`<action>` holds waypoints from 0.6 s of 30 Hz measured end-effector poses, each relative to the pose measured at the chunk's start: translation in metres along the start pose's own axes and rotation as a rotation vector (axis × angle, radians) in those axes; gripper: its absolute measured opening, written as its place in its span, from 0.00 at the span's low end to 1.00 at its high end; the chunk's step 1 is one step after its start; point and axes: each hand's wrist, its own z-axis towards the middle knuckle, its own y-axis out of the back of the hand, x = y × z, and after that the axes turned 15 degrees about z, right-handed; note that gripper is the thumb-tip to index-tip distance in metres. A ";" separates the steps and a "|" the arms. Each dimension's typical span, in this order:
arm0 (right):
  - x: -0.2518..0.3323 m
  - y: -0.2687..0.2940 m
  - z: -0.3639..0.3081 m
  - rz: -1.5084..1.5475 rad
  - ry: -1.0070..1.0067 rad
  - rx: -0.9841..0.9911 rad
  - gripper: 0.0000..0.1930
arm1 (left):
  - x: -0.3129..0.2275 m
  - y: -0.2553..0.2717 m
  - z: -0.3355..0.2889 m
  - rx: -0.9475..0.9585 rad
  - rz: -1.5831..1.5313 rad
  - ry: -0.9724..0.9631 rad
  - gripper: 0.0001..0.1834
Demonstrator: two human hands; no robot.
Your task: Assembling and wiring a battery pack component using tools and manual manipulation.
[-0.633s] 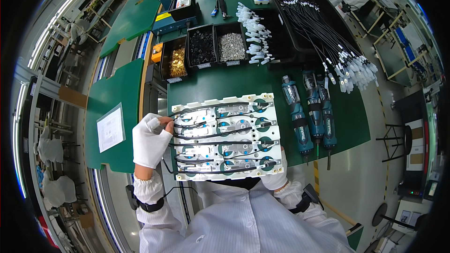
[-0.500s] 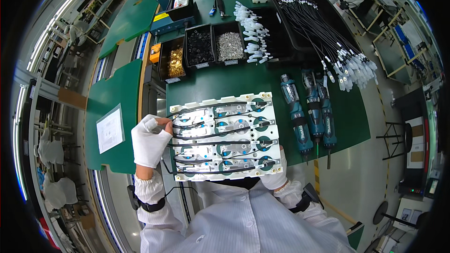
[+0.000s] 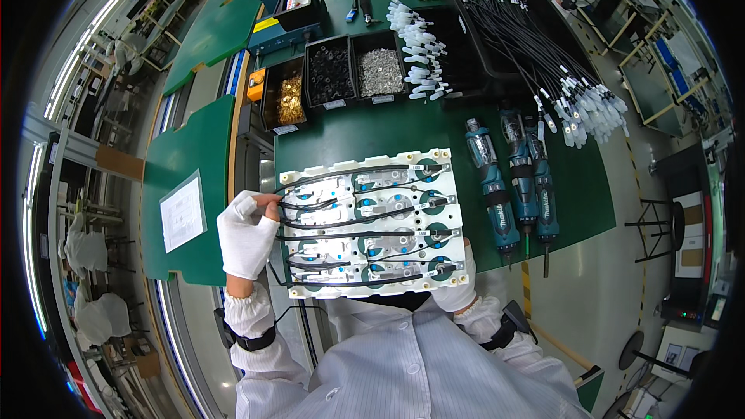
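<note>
A white plastic plate (image 3: 341, 247) with black cables, clear covers and small blue dots lies in front of my body, its near edge close to my shirt. My left hand (image 3: 248, 237), in a white glove with bare fingertips, is at the plate's left edge. Its thumb and finger are pinched together on a black cable (image 3: 326, 175) where it bends round the upper left corner. My right hand (image 3: 461, 285), also gloved, holds the plate's lower right corner; most of its fingers are hidden beneath.
Teal power screwdrivers (image 3: 497, 194) lie right of the plate on the green table (image 3: 574, 209). Beyond it stand black bins of brass parts (image 3: 290, 101), black parts (image 3: 330, 74) and silver parts (image 3: 380, 71). A black tray (image 3: 497, 70) holds bundled cables (image 3: 578, 105). A paper sheet (image 3: 182, 212) lies left.
My left fingertips have shifted slightly left at the plate's edge, still pinched. The plate and my right hand stay almost where they were.
</note>
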 end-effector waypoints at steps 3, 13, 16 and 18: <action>0.001 0.001 0.001 -0.001 0.001 0.000 0.29 | -0.004 0.000 0.001 0.034 0.004 0.045 0.04; -0.003 0.000 -0.001 0.007 0.030 -0.025 0.29 | 0.014 0.003 0.010 -0.287 0.299 -0.164 0.04; 0.004 0.000 0.001 -0.008 0.047 -0.011 0.28 | 0.054 0.016 0.005 -0.118 0.385 0.141 0.07; 0.002 -0.001 0.001 -0.009 0.040 -0.013 0.28 | 0.061 0.013 -0.001 -0.132 0.502 -0.032 0.13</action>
